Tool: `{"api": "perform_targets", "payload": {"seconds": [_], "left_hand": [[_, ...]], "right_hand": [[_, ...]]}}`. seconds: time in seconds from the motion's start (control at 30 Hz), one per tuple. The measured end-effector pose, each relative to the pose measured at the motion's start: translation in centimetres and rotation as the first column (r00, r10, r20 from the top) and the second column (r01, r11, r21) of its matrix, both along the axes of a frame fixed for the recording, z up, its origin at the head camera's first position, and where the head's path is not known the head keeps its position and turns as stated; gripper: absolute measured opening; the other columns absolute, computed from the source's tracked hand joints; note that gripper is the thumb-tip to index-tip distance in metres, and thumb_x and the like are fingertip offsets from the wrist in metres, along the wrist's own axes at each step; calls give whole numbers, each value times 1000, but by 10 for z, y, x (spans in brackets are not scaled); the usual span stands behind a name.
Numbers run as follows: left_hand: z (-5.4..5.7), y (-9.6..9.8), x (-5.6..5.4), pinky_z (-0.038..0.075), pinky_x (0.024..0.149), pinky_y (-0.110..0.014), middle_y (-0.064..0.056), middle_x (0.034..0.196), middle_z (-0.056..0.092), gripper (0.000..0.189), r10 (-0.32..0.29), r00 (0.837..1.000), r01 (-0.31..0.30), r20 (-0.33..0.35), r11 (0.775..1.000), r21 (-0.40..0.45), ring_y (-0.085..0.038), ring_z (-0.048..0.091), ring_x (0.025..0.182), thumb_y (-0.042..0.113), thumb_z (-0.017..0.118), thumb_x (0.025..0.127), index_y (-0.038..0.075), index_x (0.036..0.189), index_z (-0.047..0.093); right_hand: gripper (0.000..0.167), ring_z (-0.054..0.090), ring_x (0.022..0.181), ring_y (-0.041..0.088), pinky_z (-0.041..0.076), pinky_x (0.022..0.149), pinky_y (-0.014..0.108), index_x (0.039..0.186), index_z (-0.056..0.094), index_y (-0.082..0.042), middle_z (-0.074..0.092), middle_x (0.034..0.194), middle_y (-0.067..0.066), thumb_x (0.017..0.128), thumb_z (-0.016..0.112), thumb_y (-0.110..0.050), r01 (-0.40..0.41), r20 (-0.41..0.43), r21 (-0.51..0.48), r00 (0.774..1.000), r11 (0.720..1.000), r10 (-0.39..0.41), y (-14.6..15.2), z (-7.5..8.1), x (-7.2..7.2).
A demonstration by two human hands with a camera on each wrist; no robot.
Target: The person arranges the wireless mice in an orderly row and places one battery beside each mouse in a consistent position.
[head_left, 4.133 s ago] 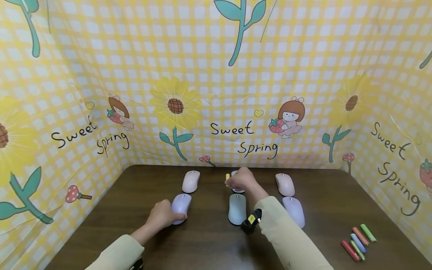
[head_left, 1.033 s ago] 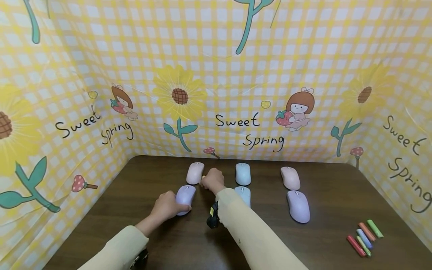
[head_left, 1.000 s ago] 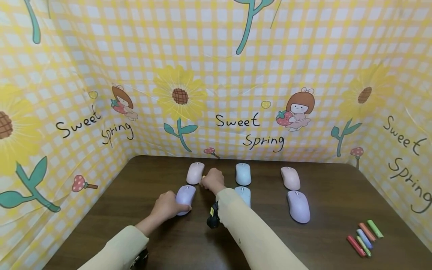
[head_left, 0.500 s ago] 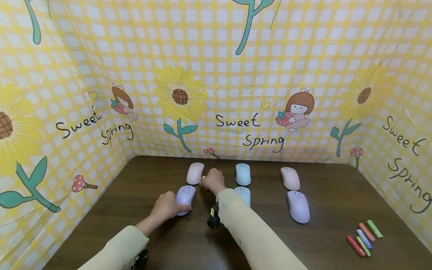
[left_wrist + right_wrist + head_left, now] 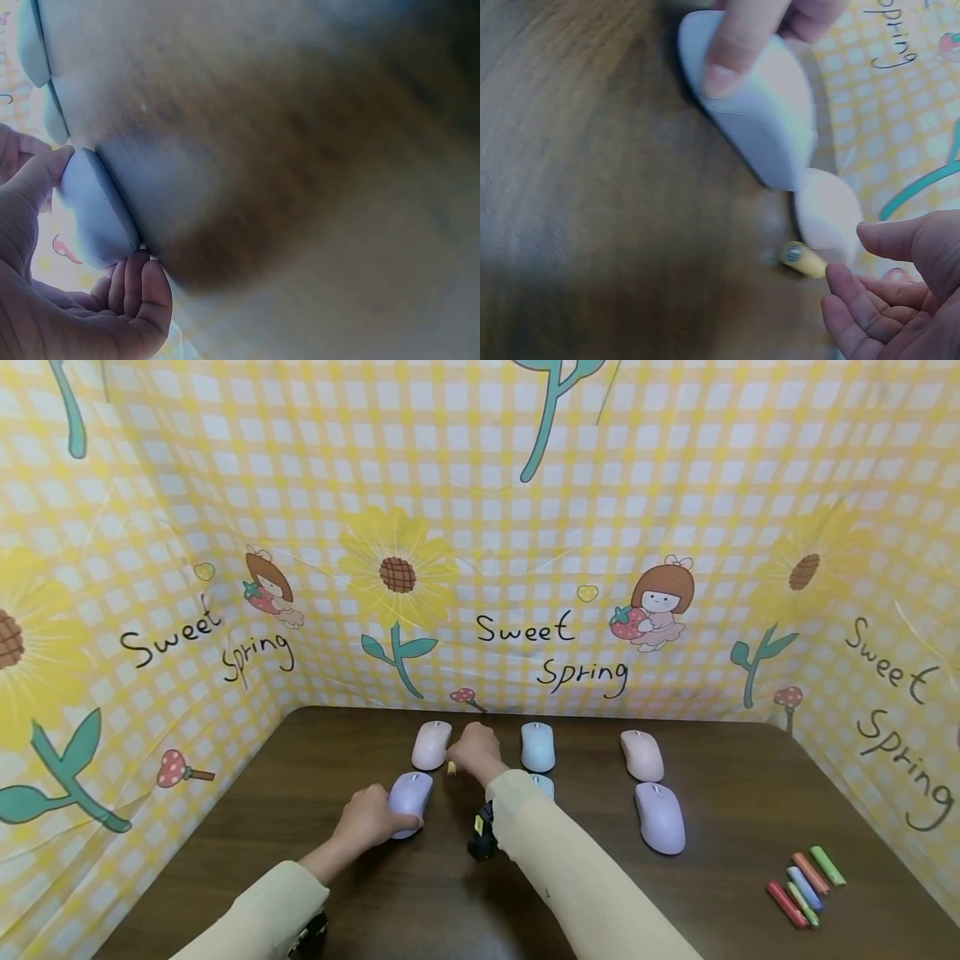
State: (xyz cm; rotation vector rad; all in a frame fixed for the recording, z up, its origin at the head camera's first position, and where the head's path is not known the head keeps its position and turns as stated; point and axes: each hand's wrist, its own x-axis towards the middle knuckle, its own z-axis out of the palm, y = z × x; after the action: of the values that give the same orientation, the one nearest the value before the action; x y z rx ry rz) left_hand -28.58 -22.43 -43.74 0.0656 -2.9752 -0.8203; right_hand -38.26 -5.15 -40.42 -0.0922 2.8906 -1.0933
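My left hand point(image 5: 367, 824) grips a lavender computer mouse point(image 5: 410, 802) on the table's left side, thumb on its right edge and fingers along its left. In the left wrist view that mouse point(image 5: 94, 210) sits between thumb and fingers. Just behind it stands a pale pink mouse point(image 5: 431, 745). A short yellow battery point(image 5: 802, 259) with a grey round end lies on the table beside the pink mouse. My right hand point(image 5: 477, 749) is right over it; in the right wrist view the thumb and fingers are apart, fingertips at the battery's far end.
Two light blue mice point(image 5: 537, 747) stand in the middle, the nearer partly behind my right sleeve. Farther right are another pink mouse point(image 5: 642, 756) and lavender mouse point(image 5: 660, 818). Several coloured sticks point(image 5: 806, 887) lie at the front right. A checked cloth point(image 5: 450, 485) hangs around the table.
My right hand has moved left from the middle blue mice to the pink mouse and let go of the yellow battery there. My left hand keeps its grip on the lavender mouse.
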Motion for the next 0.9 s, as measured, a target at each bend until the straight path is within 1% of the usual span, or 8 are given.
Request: {"api": "perform_targets", "payload": {"seconds": [0.17, 0.3, 0.4, 0.53, 0.6, 0.67, 0.8, 0.9], "left_hand": [[1, 1, -1, 45, 54, -37, -10, 73, 57, 58, 3, 1000, -3, 10, 1000, -4, -24, 54, 63, 40, 89, 63, -5, 83, 58], [2, 2, -1, 45, 54, -38, -11, 73, 57, 58, 3, 1000, -2, 13, 1000, -6, -24, 54, 63, 39, 89, 64, -5, 84, 57], [2, 2, 0, 45, 54, -38, -11, 73, 57, 58, -1, 1000, 1, 8, 1000, -7, -25, 54, 63, 39, 89, 63, -5, 83, 57], [2, 1, 0, 46, 55, -38, -11, 73, 57, 58, -2, 1000, 2, 7, 1000, -10, -25, 54, 63, 38, 89, 63, -6, 84, 57], [2, 0, 0, 46, 55, -38, -11, 73, 57, 58, -1, 1000, 1, 9, 1000, -14, -25, 54, 64, 38, 89, 63, -6, 84, 57], [2, 0, 0, 46, 56, -39, -11, 73, 57, 58, -2, 1000, 3, 9, 1000, -17, -25, 54, 64, 38, 88, 63, -6, 84, 57], [1, 0, -1, 46, 56, -39, -11, 73, 56, 57, -9, 1000, 9, 3, 1000, -22, -25, 54, 63, 39, 88, 63, -5, 82, 57], [0, 1, -2, 45, 55, -39, -11, 72, 56, 56, -10, 1000, 10, 2, 1000, -25, -25, 54, 63, 39, 88, 63, -5, 81, 57]], "right_hand": [[26, 64, 57, 20, 47, 52, 29, 72, 69, -3, 67, 62, 8, 83, 77, -25, -18, -5, -16, 1000, 1000, 18, 16, 22, -1], [26, 67, 64, 23, 48, 55, 30, 74, 69, -4, 68, 64, 7, 84, 76, -26, -22, -27, 7, 999, 1000, 22, 37, 36, -4], [27, 66, 64, 22, 48, 57, 31, 74, 70, -4, 68, 66, 6, 85, 75, -27, -30, -41, 25, 999, 999, 31, 57, 49, -3], [28, 64, 61, 19, 49, 58, 31, 70, 67, -3, 68, 67, 8, 85, 75, -26, -39, -46, 0, 998, 999, 39, 88, 68, 3], [31, 63, 59, 17, 48, 54, 30, 66, 66, -4, 67, 65, 7, 85, 75, -26, -41, -50, 14, 998, 999, 41, 103, 77, 7], [35, 58, 54, 14, 44, 49, 27, 64, 66, -2, 65, 60, 5, 86, 74, -28, -39, -50, 48, 998, 998, 41, 118, 84, 10], [29, 56, 53, 13, 40, 48, 26, 72, 73, -3, 66, 64, 4, 86, 74, -29, -22, -85, 89, 996, 996, 30, 145, 96, 18], [25, 62, 60, 15, 44, 52, 27, 78, 74, -4, 69, 69, 5, 86, 74, -28, -22, -120, 89, 992, 996, 33, 162, 100, 24]]}}
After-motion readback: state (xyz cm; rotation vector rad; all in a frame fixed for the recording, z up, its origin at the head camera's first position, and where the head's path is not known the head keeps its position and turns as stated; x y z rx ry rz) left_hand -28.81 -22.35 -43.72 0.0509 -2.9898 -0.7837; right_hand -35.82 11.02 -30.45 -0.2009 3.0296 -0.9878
